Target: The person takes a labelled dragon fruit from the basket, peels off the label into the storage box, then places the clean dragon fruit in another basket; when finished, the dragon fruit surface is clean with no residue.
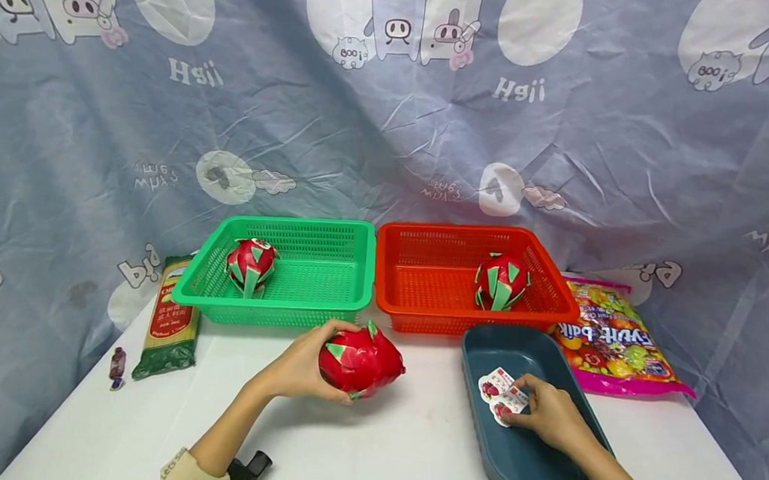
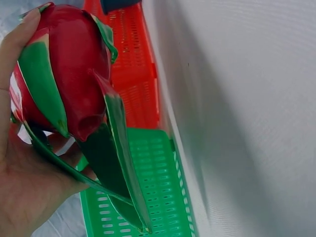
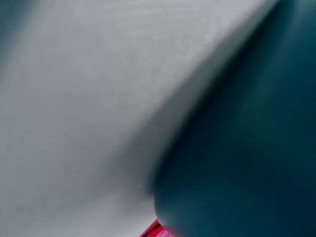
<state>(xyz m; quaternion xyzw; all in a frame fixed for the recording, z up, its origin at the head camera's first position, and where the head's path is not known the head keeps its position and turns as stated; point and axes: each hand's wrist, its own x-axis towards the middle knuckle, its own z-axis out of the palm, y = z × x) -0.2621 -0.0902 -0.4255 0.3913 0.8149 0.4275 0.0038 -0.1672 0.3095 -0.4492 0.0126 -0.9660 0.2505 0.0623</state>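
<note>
My left hand (image 1: 300, 365) grips a red dragon fruit (image 1: 368, 361) with green scales, held over the white table in front of the baskets. Seen from the left wrist, the dragon fruit (image 2: 74, 64) lies against the palm and fingers, its long green leaves trailing down. Inside a dark blue tray (image 1: 542, 475), my right hand (image 1: 550, 415) pinches a small white label (image 1: 501, 410) printed with dragon fruit. Another such label (image 1: 490, 386) lies right beside it. The right wrist view is mostly filled by the tray's wall (image 3: 237, 163), and the hand is hidden there.
A green basket (image 1: 290, 313) and a red basket (image 1: 473, 324) stand side by side at the back, each with one dragon fruit inside. A noodle pack (image 1: 171, 321) and a wrapped candy (image 1: 117, 367) lie left. A candy bag (image 1: 614, 337) lies right.
</note>
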